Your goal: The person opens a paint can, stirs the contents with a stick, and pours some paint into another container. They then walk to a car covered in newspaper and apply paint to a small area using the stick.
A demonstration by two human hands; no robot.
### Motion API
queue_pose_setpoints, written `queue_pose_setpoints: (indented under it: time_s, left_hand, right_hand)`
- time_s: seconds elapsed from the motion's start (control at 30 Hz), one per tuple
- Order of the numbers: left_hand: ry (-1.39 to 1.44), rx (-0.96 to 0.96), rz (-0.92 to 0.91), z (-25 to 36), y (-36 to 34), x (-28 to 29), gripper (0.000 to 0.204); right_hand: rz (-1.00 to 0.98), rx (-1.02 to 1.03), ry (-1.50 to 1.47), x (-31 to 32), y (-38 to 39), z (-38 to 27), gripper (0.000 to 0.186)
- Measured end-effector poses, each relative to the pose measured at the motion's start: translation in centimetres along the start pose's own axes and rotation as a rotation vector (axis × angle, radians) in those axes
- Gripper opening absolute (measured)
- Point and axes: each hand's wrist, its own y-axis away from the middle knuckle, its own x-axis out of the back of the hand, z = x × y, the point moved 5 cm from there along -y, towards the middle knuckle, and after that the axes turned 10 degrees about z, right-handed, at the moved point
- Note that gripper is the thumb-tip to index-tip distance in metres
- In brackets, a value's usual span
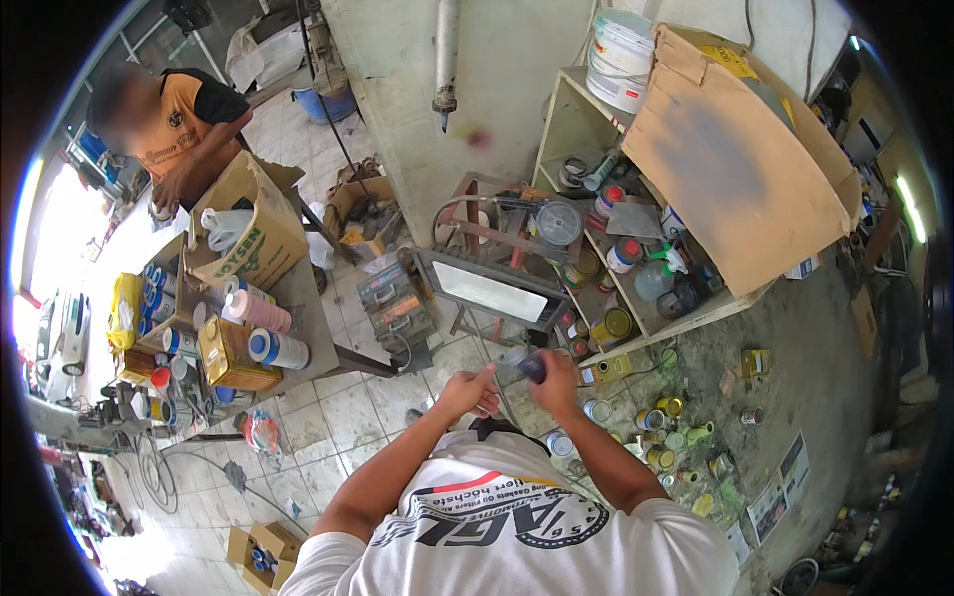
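Note:
My right hand [556,387] is closed around a small dark, rounded object with a pale, clear-looking end [534,368]; its exact kind is too small to tell. Just left of it, in front of my chest, is my left hand [470,393]. Its thumb stands apart from the loosely bent fingers, and nothing shows in it. Beyond both hands stands a dark-framed lamp with a bright white rectangular panel [489,286], tilted, with a thin stand below it.
Shelves [636,343] with cans and bottles stand ahead right, a large cardboard box [706,159] on top. Several open paint cans [651,419] cover the floor at my right. At left, a person [184,129] works by a table holding a cardboard box [243,233] and bottles.

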Motion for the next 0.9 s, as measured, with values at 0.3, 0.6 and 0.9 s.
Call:
queue_pose_setpoints:
  time_s: [0.3, 0.6, 0.9]
  left_hand:
    - [-0.164, -0.052, 0.050, -5.1, -2.3, 6.9, 0.043]
    - [0.071, 0.040, 0.351, -11.4, 0.4, 17.0, 0.033]
    - [0.153, 0.187, 0.645, -22.5, 2.8, 26.9, 0.037]
  right_hand:
    - [0.748, -0.378, -0.086, 6.2, -11.7, 19.1, 0.100]
    - [0.907, -0.495, 0.117, 4.9, -15.1, 24.5, 0.094]
    - [0.816, -0.571, 0.296, 5.1, -15.0, 26.2, 0.101]
